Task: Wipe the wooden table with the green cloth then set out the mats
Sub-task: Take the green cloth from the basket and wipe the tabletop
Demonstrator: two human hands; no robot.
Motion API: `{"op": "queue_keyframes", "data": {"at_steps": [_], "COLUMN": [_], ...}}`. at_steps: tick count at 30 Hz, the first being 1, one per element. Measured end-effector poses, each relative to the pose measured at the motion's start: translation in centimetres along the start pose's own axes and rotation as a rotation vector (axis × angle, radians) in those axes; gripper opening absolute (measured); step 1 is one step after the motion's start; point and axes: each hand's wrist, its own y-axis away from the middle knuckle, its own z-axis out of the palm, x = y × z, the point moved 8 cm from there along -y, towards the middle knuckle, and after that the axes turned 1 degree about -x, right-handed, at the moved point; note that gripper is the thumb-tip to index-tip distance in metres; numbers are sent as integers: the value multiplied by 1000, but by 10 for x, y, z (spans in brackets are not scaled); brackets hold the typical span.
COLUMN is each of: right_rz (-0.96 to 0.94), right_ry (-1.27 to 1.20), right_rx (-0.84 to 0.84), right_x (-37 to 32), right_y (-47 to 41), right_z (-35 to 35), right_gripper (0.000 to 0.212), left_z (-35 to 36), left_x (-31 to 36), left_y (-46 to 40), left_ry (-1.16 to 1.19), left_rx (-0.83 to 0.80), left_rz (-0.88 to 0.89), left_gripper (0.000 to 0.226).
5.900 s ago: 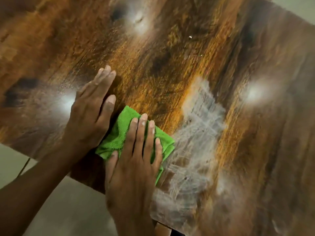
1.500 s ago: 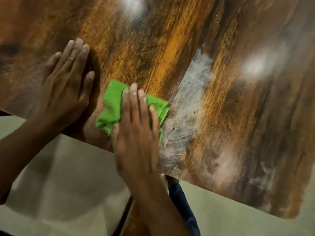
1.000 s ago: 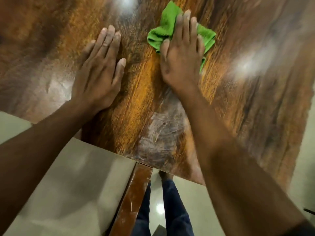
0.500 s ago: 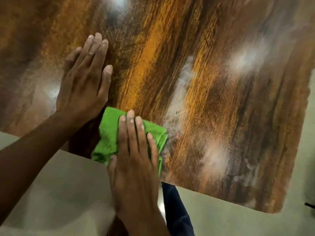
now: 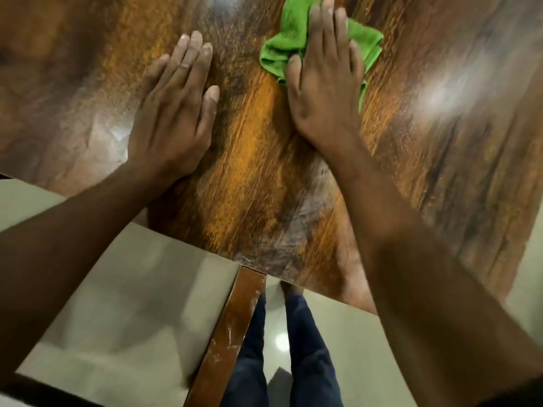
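Head view: our right hand (image 5: pixel 323 92) presses flat-fingered on the soft green cloth (image 5: pixel 296 39); left hand (image 5: pixel 173 113) beside it, fingers flat on the wooden table (image 5: pixel 440 171); the cloth likely light, best pinched at a loose edge.

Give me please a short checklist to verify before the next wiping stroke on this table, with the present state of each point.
1. Green cloth lies under the right hand, fingers flat on it: ok.
2. Left hand rests flat on the wooden table, beside the cloth and apart from it: ok.
3. Path back toward the near edge holds no objects: ok.
4. Whitish smears near the near edge are not yet removed: not ok.
5. Mats ready to set out: cannot tell, none in view.
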Motion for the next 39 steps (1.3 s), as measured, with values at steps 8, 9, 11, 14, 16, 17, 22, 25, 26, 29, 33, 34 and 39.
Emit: {"op": "queue_keyframes", "data": {"at_steps": [8, 9, 11, 14, 16, 17, 22, 25, 26, 29, 33, 34, 39], "right_rz": [5, 4, 39, 44, 27, 34, 120, 98, 85, 79, 94, 79, 105], "right_ry": [-98, -69, -8, -33, -62, -68, -62, -99, -98, -72, -25, -17, -67], "right_rx": [-263, -257, -234, -238, -255, -256, -256, -234, -220, -86, 41, 49, 40], "right_x": [-95, -102, -106, -101, -92, -84, -37, -29, -23, 12, 51, 53, 25], "right_y": [205, 219, 230, 229, 234, 237, 246, 222, 205, 125, 32, 25, 67], "right_z": [11, 14, 19, 19, 15, 12, 2, -3, -5, -12, -18, -17, -14], "right_gripper": [83, 88, 95, 96, 95, 95, 91, 86, 83, 76, 72, 71, 69], "left_z": [1, 1, 1, -1, 0, -1, 0, 2, 2, 2, 1, 0, 4], "left_x": [-2, -2, -1, -1, -1, -2, -3, -1, -1, -1, -2, -1, -3], "left_y": [0, 0, -1, -1, -1, -1, -3, -2, -2, -3, -4, -3, -3], "left_ry": [-37, -34, -24, -27, -27, -25, -17, -9, -8, -13, -14, -19, -23], "left_rx": [10, 5, -2, 16, 17, 18, 12, 7, 9, 10, 12, 15, -19], "left_rz": [12, 11, 9, 13, 19, 13, 0, 4, 6, 11, 3, 0, 6], "left_gripper": [58, 58, 58, 58, 57, 57, 58, 58, 58, 57, 58, 58, 58]}}
